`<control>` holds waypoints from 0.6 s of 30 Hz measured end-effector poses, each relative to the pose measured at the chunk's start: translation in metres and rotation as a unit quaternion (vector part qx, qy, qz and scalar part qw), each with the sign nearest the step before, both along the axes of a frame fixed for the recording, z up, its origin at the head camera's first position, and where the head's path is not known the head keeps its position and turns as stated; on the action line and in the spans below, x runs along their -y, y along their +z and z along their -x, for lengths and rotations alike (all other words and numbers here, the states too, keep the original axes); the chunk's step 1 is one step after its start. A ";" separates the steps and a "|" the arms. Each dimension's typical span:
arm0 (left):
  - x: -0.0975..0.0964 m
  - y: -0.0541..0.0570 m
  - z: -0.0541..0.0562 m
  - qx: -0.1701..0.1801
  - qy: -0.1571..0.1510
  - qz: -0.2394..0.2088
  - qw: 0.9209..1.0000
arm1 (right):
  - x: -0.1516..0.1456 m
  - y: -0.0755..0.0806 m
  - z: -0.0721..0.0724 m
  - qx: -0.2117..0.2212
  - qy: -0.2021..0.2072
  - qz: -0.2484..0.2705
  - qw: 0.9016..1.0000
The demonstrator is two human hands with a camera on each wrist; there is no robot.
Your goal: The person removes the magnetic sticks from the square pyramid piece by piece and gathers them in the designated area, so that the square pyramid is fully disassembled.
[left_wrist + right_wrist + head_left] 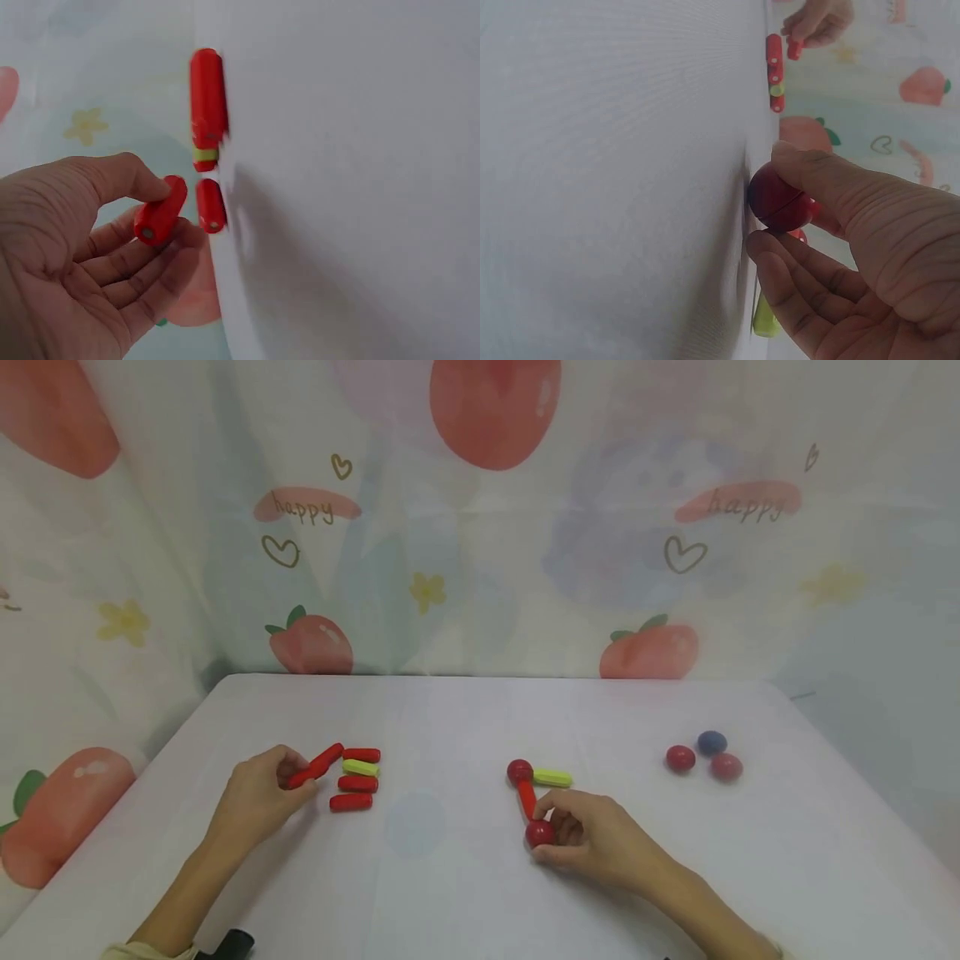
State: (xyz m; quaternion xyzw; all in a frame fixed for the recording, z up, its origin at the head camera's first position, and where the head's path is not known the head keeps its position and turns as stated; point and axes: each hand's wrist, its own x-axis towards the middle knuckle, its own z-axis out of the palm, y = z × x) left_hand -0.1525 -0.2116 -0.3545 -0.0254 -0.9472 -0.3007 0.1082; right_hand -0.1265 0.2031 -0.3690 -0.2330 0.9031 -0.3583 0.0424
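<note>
My left hand (258,793) pinches a red rod (161,211) between thumb and fingers, above the table at the left. Small round dots mark the rod ends in the left wrist view. Beside it lie several short rods: a yellow-green rod (361,767) among red rods (351,802). My right hand (600,839) grips a dark red ball (780,199) with thumb and fingertips, low over the table. This ball sits at the near end of another red rod (527,799). At that rod's far end is a second red ball (520,771), with a yellow-green rod (553,778) extending right from it.
Two reddish balls (681,759) and a blue ball (712,743) stand close together at the back right of the white table (450,893). A printed curtain (480,543) hangs behind the table and along its left side.
</note>
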 end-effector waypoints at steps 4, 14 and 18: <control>0.008 -0.003 0.002 0.059 0.010 0.038 0.997 | -0.001 0.000 -0.001 0.000 0.007 0.012 1.000; 0.003 0.005 0.000 0.071 -0.003 0.082 0.994 | -0.001 0.000 -0.001 -0.008 0.016 0.012 1.000; -0.026 0.014 -0.005 -0.028 -0.030 0.068 0.997 | -0.002 0.000 0.000 -0.017 0.024 0.003 1.000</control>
